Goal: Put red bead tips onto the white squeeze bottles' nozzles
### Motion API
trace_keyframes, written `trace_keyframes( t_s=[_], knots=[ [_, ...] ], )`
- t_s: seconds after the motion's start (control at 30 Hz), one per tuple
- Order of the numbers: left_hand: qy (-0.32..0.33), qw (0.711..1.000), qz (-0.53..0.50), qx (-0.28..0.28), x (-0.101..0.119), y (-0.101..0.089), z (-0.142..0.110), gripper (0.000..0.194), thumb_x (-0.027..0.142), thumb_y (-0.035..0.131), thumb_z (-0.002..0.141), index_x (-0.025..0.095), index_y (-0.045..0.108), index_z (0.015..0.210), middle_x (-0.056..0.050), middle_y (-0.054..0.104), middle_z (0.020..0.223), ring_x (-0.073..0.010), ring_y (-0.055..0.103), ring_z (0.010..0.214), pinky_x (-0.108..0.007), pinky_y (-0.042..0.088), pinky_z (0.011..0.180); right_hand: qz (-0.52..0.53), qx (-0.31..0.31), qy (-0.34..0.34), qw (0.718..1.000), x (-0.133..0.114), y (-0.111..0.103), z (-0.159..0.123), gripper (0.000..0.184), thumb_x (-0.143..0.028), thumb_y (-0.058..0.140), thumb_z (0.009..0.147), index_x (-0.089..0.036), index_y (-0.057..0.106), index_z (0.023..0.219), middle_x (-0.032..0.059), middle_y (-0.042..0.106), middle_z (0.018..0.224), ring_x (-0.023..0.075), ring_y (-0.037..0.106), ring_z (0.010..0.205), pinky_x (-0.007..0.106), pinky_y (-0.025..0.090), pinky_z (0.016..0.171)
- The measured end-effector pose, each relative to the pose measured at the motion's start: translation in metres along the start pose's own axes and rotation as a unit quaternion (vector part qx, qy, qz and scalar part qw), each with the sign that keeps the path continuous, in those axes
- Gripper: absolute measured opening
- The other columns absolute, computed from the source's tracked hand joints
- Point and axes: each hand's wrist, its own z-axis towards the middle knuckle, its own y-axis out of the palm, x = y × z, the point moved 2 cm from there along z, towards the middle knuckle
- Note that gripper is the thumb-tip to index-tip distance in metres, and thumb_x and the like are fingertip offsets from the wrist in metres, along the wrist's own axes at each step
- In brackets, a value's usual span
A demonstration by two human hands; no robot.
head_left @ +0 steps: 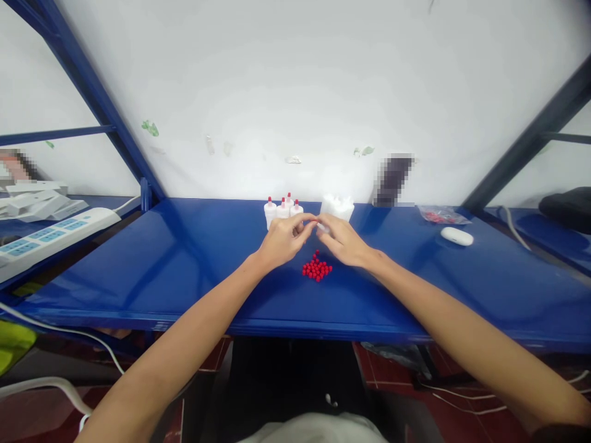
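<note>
My left hand (285, 240) and my right hand (342, 239) meet above the middle of the blue table. Between the right fingers is a small white nozzle (323, 228), its tip pointing to the left hand. The left thumb and forefinger pinch a small red cap (315, 220) at that tip. Whether the cap is fully seated, I cannot tell. Below the hands lies a loose pile of red caps (317, 268). Behind the left hand stand several white bottles (270, 213) with red-tipped nozzles. A cluster of white pieces (337, 207), partly hidden, sits behind the right hand.
On the blue table (194, 271), a clear bag of red pieces (443, 215) and a white oval case (457, 236) lie at the right. A dark pixelated object (393, 178) leans on the wall. A power strip (55, 237) and white boxes (41, 200) are at the left.
</note>
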Motion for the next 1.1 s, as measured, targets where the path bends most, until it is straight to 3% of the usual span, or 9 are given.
trace_keyframes(
  t_s=[0.17,0.37,0.53,0.67,0.87,0.97,1.1],
  knots=[
    [-0.008,0.998,0.024,-0.049,0.000,-0.001,0.000,0.022,0.031,0.053,0.097,0.016,0.067,0.105,0.000,0.069,0.074,-0.0075,0.058,0.056,-0.021,0.047,0.060,-0.010,-0.005,0.029,1.000,-0.005,-0.001,-0.001,0.016,-0.023,0.047,0.086,-0.018,0.059,0.096,0.0036,0.065,0.086,0.0171,0.055,0.075,0.028,0.040,0.072],
    [0.024,0.992,0.046,-0.115,0.004,0.001,-0.002,0.023,0.031,0.048,0.099,0.017,0.064,0.109,-0.004,0.071,0.086,-0.0100,0.060,0.067,-0.024,0.048,0.068,-0.097,-0.005,0.052,0.994,-0.008,-0.003,-0.003,0.011,-0.025,0.046,0.084,-0.020,0.056,0.083,0.0038,0.064,0.080,0.0174,0.053,0.071,0.028,0.034,0.065],
    [0.032,0.990,0.051,-0.131,0.005,0.003,-0.004,0.021,0.023,0.050,0.095,0.017,0.062,0.111,-0.002,0.069,0.081,-0.0100,0.059,0.066,-0.023,0.046,0.066,-0.060,-0.008,0.020,0.998,-0.008,-0.005,-0.006,0.017,-0.033,0.046,0.085,-0.020,0.052,0.077,0.0012,0.058,0.070,0.0152,0.048,0.063,0.027,0.032,0.062],
    [0.046,0.989,0.058,-0.131,0.006,0.006,-0.007,0.024,0.013,0.050,0.087,0.016,0.061,0.109,-0.003,0.069,0.086,-0.0112,0.060,0.071,-0.024,0.046,0.068,-0.074,-0.002,0.037,0.997,-0.011,-0.006,-0.006,0.021,-0.035,0.045,0.088,-0.019,0.056,0.080,0.0006,0.059,0.069,0.0148,0.050,0.061,0.027,0.033,0.063],
    [0.047,0.984,0.061,-0.160,0.008,0.008,-0.008,0.020,0.019,0.046,0.094,0.018,0.059,0.109,-0.003,0.068,0.086,-0.0118,0.060,0.071,-0.025,0.045,0.067,-0.013,-0.016,0.046,0.999,-0.015,-0.006,-0.005,0.023,-0.033,0.041,0.089,-0.019,0.059,0.085,0.0023,0.064,0.076,0.0161,0.053,0.066,0.028,0.036,0.066],
    [0.034,0.986,0.069,-0.147,0.006,0.004,-0.006,0.021,0.024,0.042,0.098,0.018,0.056,0.111,-0.002,0.067,0.084,-0.0115,0.058,0.067,-0.025,0.043,0.065,0.014,-0.009,0.042,0.999,-0.012,-0.005,-0.005,0.028,-0.040,0.041,0.092,-0.019,0.058,0.101,0.0007,0.061,0.075,0.0163,0.052,0.065,0.028,0.037,0.066],
    [-0.039,0.989,0.129,-0.055,-0.009,-0.012,0.000,0.025,0.036,0.037,0.101,0.018,0.053,0.107,-0.001,0.065,0.077,-0.0123,0.056,0.062,-0.025,0.040,0.063,0.012,0.023,0.081,0.996,-0.002,-0.005,-0.003,0.031,-0.035,0.034,0.095,-0.019,0.053,0.113,-0.0014,0.055,0.069,0.0167,0.050,0.063,0.030,0.037,0.066]
  ],
)
